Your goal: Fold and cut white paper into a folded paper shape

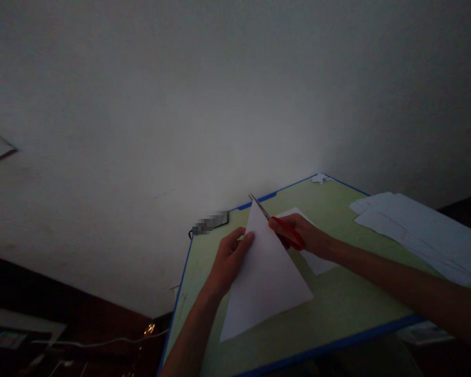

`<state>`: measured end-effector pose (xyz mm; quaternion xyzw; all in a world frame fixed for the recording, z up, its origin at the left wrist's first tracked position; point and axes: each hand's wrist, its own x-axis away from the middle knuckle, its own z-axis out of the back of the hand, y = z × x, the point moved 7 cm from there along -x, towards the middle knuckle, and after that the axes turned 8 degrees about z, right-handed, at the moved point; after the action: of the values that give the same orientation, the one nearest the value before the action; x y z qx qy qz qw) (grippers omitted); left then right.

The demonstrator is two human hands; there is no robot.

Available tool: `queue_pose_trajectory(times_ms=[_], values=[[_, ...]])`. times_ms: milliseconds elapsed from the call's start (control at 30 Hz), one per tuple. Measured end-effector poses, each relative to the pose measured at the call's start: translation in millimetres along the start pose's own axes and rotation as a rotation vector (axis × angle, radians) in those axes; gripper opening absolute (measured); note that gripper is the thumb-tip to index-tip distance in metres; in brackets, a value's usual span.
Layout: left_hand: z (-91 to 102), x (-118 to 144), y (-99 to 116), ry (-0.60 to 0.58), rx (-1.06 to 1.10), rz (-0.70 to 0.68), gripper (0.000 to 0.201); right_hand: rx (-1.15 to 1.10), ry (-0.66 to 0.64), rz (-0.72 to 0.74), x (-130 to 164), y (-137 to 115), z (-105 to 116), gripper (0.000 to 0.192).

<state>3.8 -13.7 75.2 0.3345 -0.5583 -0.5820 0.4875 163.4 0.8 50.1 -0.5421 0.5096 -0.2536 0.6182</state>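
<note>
On the green table point(337, 309), your left hand point(227, 262) pinches the folded paper point(262, 277) while your right hand point(298, 233) grips red scissors point(277, 222) at twelve o'clock; poor light could wander the cut toward your thumb.

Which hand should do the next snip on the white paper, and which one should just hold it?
Probably the right hand: it already grips the red scissors, blades at the folded white paper's top edge. The left hand pinches the paper's left edge, so it suits steadying.
</note>
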Motion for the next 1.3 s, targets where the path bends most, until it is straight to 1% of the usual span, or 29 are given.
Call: queue_pose_trajectory(times_ms=[133, 333, 533, 767, 1033, 1300], values=[[0.8, -0.7, -0.7, 0.008, -0.015, 0.002, 0.046, 0.021, 0.005, 0.005, -0.2, 2.6, 1.0, 0.059], [1.3, -1.9, -3.2, -0.004, -0.009, 0.01, 0.046, 0.035, 0.005, 0.022, 0.3, -1.7, -0.5, 0.059], [-0.3, 0.3, -0.5, -0.004, -0.012, 0.008, 0.043, 0.01, 0.007, 0.005, 0.2, 2.1, 0.5, 0.057], [0.4, -0.8, -1.7, -0.011, -0.016, 0.012, 0.045, 0.034, 0.016, 0.011, 1.1, -1.5, 0.7, 0.058], [1.9, 0.6, 0.1, 0.042, 0.013, 0.031, 0.049, 0.012, 0.028, 0.002, -0.4, 2.9, 1.7, 0.059], [0.2, -0.4, 0.7, 0.018, 0.008, 0.009, 0.044, 0.003, 0.001, 0.011, 0.6, 3.6, 1.0, 0.057]])
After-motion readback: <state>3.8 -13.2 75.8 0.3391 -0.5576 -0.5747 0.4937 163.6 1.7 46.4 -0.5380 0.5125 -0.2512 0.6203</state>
